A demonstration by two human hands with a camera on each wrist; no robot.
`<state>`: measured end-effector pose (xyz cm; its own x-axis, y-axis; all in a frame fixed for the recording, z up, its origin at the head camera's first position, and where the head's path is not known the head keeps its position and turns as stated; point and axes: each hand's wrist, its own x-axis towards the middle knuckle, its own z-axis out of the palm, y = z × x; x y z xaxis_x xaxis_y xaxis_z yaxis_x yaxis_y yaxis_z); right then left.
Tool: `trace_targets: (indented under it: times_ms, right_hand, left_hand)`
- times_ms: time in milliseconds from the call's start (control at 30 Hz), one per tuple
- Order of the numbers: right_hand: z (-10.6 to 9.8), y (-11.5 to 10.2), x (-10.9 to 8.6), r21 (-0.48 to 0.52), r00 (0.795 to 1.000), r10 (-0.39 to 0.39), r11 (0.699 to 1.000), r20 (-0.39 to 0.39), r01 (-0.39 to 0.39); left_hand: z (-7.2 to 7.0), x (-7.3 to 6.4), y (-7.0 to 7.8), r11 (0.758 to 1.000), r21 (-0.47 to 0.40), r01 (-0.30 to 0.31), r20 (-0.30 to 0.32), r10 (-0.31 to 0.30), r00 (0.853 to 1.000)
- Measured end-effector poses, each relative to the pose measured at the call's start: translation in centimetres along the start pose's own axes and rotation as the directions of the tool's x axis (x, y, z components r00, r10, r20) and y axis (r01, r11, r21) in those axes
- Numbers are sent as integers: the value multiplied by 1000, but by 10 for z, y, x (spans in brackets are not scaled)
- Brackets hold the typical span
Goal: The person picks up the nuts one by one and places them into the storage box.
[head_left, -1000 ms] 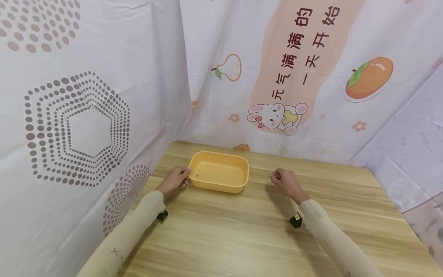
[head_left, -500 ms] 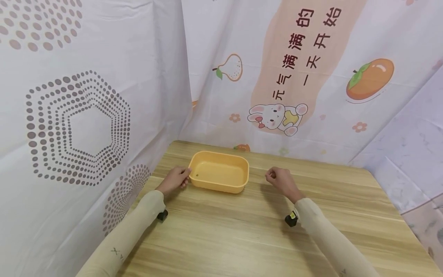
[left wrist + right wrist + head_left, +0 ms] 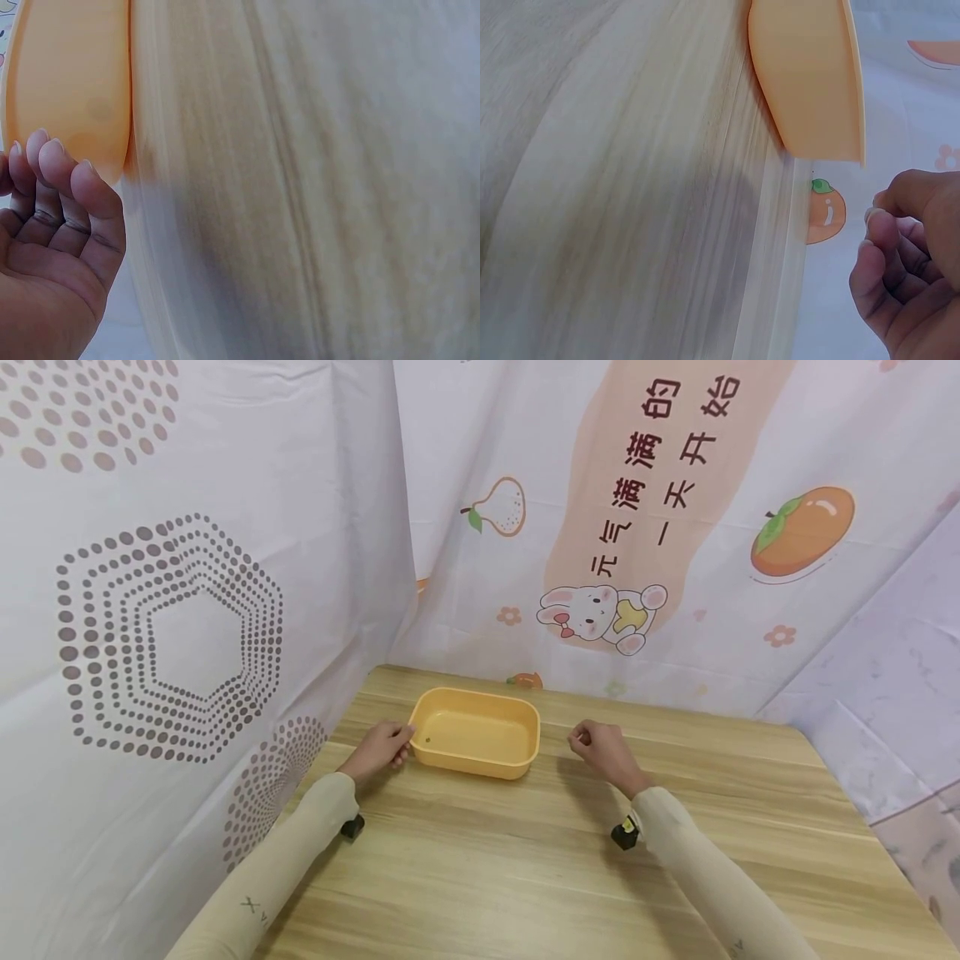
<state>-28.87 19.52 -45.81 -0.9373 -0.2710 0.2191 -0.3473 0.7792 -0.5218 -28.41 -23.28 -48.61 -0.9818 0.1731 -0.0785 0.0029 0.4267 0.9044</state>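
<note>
A yellow-orange rectangular plastic basin point(image 3: 472, 735) with rounded corners stands on the wooden table, a small dark round spot in its floor near the left end. At that end my left hand point(image 3: 381, 747) pinches the rim between thumb and fingers. In the left wrist view the curled fingers point(image 3: 52, 161) lie against the basin's end wall point(image 3: 71, 82). My right hand point(image 3: 606, 750) is raised a little to the right of the basin, apart from it. Its fingers are curled in, thumb tip by the index fingertip, with nothing visible between them in the right wrist view.
The wood-grain table point(image 3: 480, 877) reaches back to a white printed curtain point(image 3: 465, 610) with fruit, a rabbit and lettering. Another curtain point(image 3: 202, 643) with dotted hexagons hangs close along the left side. A black wrist camera point(image 3: 625, 833) sits under the right sleeve.
My right hand has moved left, closer to the basin's right end. The left hand and the basin have stayed where they were.
</note>
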Motion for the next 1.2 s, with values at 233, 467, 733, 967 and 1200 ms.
trace_targets:
  times_ms: [233, 467, 733, 967, 1200]
  right_hand:
    - [3, -3, 3, -7, 1000, -2, 1000, -1, 2]
    - [6, -9, 5, -7, 1000, -7, 1000, 8, 7]
    - [9, -15, 7, 2, 999, -27, 1000, 31, 27]
    - [13, -19, 10, -1, 999, -40, 999, 22, 40]
    - [17, -23, 11, 16, 999, -33, 999, 30, 32]
  left_hand:
    - [0, 0, 1, 1000, 8, -3, 2, 3, 1000]
    - [0, -1, 2, 1000, 15, -2, 5, 2, 1000]
    - [-1, 0, 1, 999, 29, -15, 9, 15, 1000]
    - [-1, 1, 1, 1000, 27, -12, 7, 12, 1000]
    - [-1, 1, 1, 999, 35, -13, 9, 12, 1000]
